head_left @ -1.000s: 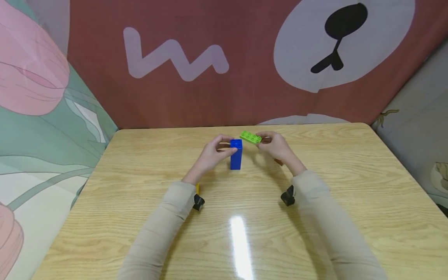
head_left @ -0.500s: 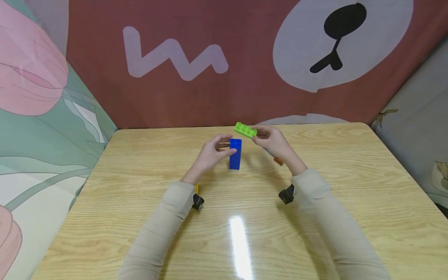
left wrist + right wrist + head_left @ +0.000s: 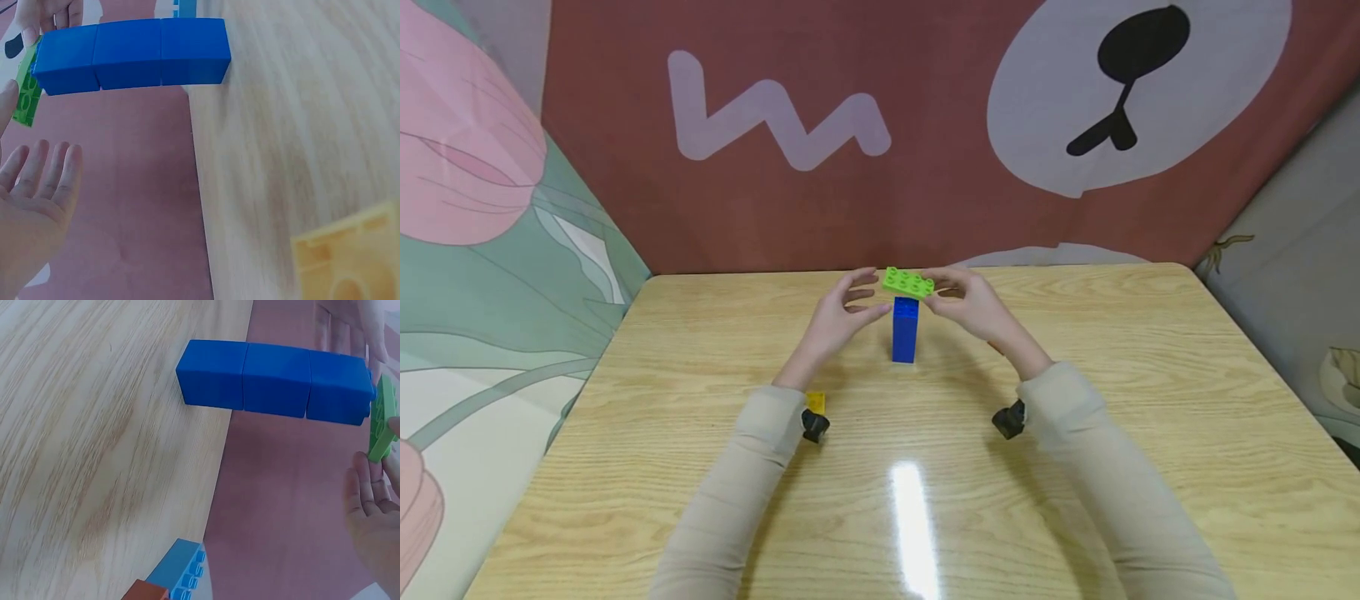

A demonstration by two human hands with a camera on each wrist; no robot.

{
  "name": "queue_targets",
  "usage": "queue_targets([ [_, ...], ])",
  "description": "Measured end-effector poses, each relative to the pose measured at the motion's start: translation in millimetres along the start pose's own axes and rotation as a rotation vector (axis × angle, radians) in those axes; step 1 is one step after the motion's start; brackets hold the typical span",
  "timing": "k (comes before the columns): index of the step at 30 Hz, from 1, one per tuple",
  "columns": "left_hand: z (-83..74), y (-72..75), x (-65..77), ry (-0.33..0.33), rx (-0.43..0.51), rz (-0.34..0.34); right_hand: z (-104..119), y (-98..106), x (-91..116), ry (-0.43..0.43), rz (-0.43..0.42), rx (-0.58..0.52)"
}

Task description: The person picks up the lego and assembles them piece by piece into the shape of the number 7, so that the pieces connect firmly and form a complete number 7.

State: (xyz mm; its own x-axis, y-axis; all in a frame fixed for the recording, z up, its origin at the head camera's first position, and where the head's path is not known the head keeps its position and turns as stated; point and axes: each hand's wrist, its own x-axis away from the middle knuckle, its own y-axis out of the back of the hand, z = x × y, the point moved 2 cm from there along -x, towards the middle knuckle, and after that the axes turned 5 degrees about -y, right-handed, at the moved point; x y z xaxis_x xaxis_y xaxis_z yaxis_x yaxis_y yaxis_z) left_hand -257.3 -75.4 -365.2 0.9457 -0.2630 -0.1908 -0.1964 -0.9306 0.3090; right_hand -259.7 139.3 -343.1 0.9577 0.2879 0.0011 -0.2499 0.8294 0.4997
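Green brick [image 3: 908, 283], three stacked blue bricks [image 3: 905, 336]

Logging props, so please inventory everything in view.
Table: 1, pale wood, foreground
Blue blocks: 3, blue, upright stack on the table
Green brick: 1, green, just above the stack
Yellow brick: 1, yellow, left of the stack
Light-blue brick: 1, light blue, right of the stack
Reddish brick: 1, reddish-brown, by the light-blue brick
Printed backdrop: count unclear, multicoloured, around the table
Wrist cameras: 2, black, at the wrists
Sleeves: 2, beige, on forearms
Left hand: 1, bare, beside the stack
Right hand: 1, bare, holding the green brick
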Motion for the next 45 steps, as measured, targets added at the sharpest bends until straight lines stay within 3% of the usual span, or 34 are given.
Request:
queue_targets([
  [15,-0.8,6.2,2.7,0.001,0.011,0.021,9,-9,1,0.075,0.036,0.051],
  [30,4.8,10.2,4.2,0.006,-0.010,0.038,6,-13,3,0.108,0.071,-0.021],
  [40,5.7,10.6,4.1,0.032,-0.025,0.052,3,-14,2,0.081,0.083,-0.019],
  [43,5.5,9.9,4.6,0.008,-0.048,0.034,3,-14,3,0.077,0.084,-0.010],
  [45,3.1,8.6,5.7,-0.059,-0.104,0.010,2,-14,3,0.075,0.084,-0.006],
])
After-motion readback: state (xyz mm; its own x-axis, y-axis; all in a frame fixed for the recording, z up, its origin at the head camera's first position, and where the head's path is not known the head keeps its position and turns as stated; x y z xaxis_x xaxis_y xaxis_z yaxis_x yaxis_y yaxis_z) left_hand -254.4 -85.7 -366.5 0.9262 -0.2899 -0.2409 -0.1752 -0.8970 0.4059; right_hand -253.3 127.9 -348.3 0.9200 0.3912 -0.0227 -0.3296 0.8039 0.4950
